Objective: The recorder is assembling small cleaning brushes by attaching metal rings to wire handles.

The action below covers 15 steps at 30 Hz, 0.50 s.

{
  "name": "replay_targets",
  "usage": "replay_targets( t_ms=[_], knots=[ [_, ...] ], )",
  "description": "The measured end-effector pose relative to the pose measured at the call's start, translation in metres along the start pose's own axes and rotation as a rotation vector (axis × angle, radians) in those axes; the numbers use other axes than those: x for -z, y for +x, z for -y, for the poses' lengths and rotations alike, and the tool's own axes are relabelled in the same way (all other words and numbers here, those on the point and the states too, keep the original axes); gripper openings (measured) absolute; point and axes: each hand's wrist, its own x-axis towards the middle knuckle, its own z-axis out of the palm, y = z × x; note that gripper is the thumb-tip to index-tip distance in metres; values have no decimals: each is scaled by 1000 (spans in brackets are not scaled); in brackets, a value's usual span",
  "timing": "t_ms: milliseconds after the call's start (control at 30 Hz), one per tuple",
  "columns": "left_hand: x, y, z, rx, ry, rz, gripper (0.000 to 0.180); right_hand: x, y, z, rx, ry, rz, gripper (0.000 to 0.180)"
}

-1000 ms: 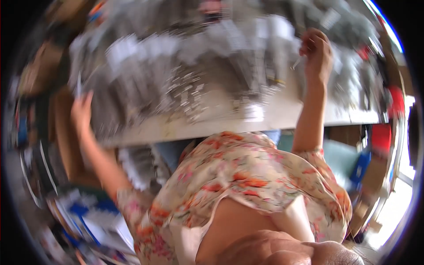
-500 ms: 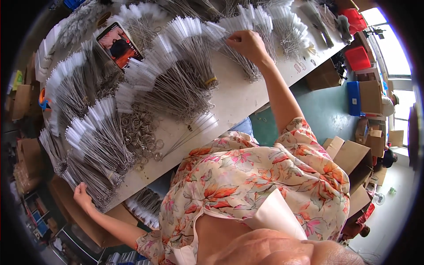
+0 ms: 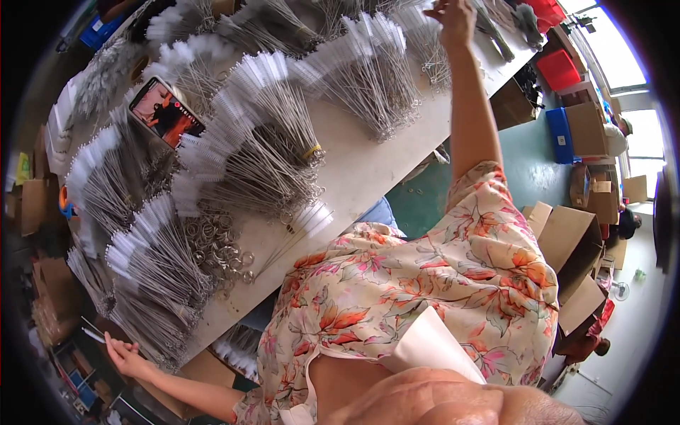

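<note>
Off the table's left corner, my left hand (image 3: pixel 127 358) is closed on a thin wire brush (image 3: pixel 93 334), whose white end sticks out past the fingertips. Beside that hand lies a thick pile of wire brushes (image 3: pixel 159 322) with white bristle ends. My right hand (image 3: pixel 455 20) reaches far over the table at the top edge of the view, its fingers partly spread and partly cut off. Nothing shows in it. Just below and left of it lie brushes (image 3: pixel 427 42) with looped wire ends. A wide fan of brushes (image 3: pixel 375 78) rests nearer the middle.
A phone (image 3: pixel 166 111) leans among brush bundles on the table (image 3: pixel 340 166). Metal rings (image 3: pixel 216 244) are heaped near the front edge, with a few loose brushes (image 3: pixel 301 230) beside them. To the right stand cardboard boxes (image 3: pixel 567 244), a blue bin (image 3: pixel 558 134) and red bins (image 3: pixel 557 69).
My right hand has moved farther away, from the middle fan of brushes to the top edge. My left hand has shifted out from the pile, with a brush now showing in it.
</note>
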Motion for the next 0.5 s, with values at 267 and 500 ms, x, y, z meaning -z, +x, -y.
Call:
replay_targets(
  t_ms=[267, 500],
  knots=[
    [-8, -46, -5, 302, -21, 63, 30, 134, 44, -76, -165, -1283, 123, 41],
    [-42, -59, -24, 359, -204, 204, 27, 169, 37, -116, -238, -1098, 141, 34]
  ],
)
